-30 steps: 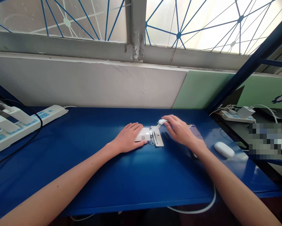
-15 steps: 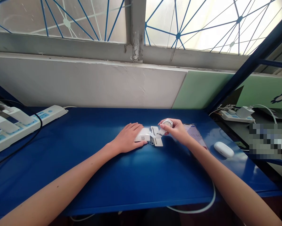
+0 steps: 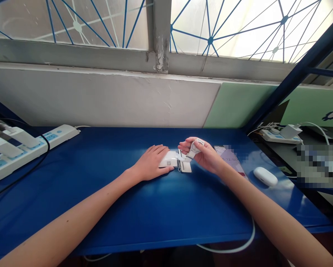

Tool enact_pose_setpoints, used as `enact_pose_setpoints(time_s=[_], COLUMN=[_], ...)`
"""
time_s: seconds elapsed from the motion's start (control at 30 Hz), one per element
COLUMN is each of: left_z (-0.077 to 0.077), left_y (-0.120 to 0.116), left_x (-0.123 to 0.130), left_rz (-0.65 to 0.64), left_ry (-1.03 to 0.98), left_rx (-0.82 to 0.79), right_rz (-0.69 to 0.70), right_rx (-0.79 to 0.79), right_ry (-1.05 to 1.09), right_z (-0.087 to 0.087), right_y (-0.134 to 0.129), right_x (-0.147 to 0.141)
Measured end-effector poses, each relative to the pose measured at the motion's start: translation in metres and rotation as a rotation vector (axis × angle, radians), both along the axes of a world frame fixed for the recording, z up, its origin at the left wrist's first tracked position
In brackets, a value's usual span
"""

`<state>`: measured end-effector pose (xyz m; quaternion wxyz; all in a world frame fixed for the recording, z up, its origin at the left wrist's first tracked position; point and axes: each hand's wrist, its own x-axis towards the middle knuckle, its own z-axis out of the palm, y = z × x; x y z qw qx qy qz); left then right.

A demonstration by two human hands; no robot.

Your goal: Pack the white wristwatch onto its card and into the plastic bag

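Observation:
My left hand point(image 3: 151, 163) rests low on the table around a small white box point(image 3: 169, 160) with a square printed code. Its fingers lie along the far side and its thumb along the near side. Pale flaps point(image 3: 186, 167) with dark slots spread from the box's right end, beside a small dark metallic piece point(image 3: 179, 165). My right hand point(image 3: 206, 155) holds a small white object with a round ring point(image 3: 195, 147) just above the flaps, its thumb over it and its fingertips turned left. A whitish strip point(image 3: 184, 157) lies between the box and that object; whether it joins them I cannot tell.
A phone point(image 3: 230, 157) showing a clock lies beyond my right wrist, with a white earbud case point(image 3: 265, 176) farther right. A white power strip point(image 3: 52, 135) with plugs and a black cable point(image 3: 41, 155) sits at left. A white cable point(image 3: 238, 249) loops by the front edge.
My right hand has turned, its fingers now reaching left past the white ringed object, which has tilted and shifted slightly left. My left hand and the box have stayed put.

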<state>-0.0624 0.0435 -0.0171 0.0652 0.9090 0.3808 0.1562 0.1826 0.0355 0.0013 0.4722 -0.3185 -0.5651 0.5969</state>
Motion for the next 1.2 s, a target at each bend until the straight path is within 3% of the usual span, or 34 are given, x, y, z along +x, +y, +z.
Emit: enact_pose_setpoints(time_s=[0.3,0.43,0.53,0.73,0.87,1.03,1.2], left_z=[0.002,0.004,0.004,0.003,0.004,0.012,0.019], left_y=[-0.001,-0.001,-0.002,-0.001,-0.002,-0.008,-0.018], left_x=[0.002,0.002,0.002,0.002,0.001,0.007,0.016], left_rz=[-0.008,0.003,-0.005,-0.016,-0.041,-0.089,-0.130], left_ry=[0.062,0.111,0.112,0.064,0.015,-0.152,-0.301], left_rx=[0.000,-0.022,-0.038,-0.024,-0.021,0.053,0.044], right_rz=[-0.128,-0.252,-0.277,-0.051,0.011,0.059,0.108], right_rx=[-0.004,0.050,0.026,-0.297,-0.443,-0.379,-0.255], right_ry=[-0.051,-0.101,-0.019,0.311,0.443,0.366,0.365], right_z=[0.015,0.026,0.036,0.047,0.041,0.025,0.024], right_y=[0.002,0.005,0.009,0.016,0.020,0.019,0.014], right_x=[0.007,0.013,0.014,-0.018,-0.043,-0.047,-0.040])
